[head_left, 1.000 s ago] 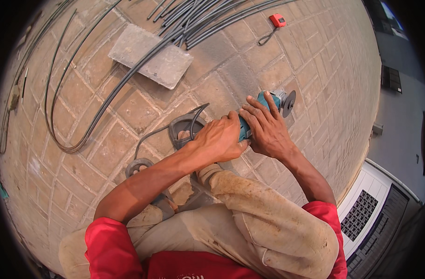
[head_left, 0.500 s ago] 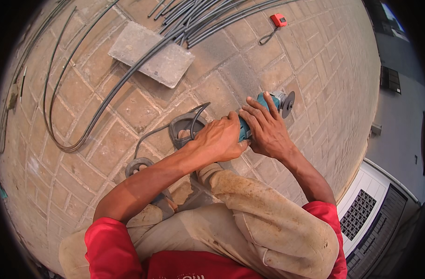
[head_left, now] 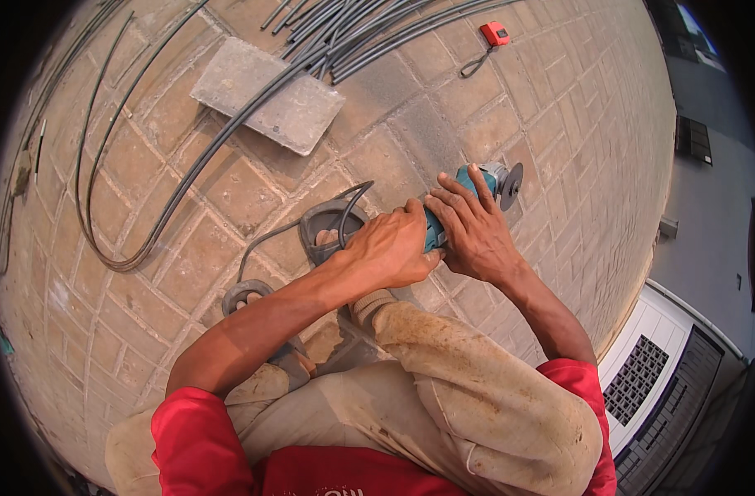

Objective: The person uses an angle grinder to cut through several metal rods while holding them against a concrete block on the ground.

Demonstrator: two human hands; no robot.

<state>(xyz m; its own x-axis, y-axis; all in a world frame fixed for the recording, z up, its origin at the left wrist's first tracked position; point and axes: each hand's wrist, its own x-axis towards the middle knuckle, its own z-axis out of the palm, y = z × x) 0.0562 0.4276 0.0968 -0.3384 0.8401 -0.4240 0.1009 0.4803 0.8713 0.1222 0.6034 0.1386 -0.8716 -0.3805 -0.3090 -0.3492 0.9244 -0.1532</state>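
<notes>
A teal angle grinder (head_left: 433,231) is held in front of my knees. Its grey gear head points to the right, with a dark thin disc (head_left: 511,186) at the end. My left hand (head_left: 390,250) is closed around the rear of the grinder's body. My right hand (head_left: 475,237) lies over the body nearer the disc, fingers bent across it, gripping from above. Most of the casing is hidden under both hands. A dark power cord (head_left: 266,237) runs from behind my left hand past my sandalled foot (head_left: 326,238).
Long grey rods (head_left: 202,165) bend across a concrete slab (head_left: 266,95) on the brick paving. A pile of cut rods (head_left: 344,37) lies beyond it. A red tape measure (head_left: 494,35) with a strap rests at the far right. A white panel with a grille (head_left: 636,380) stands at right.
</notes>
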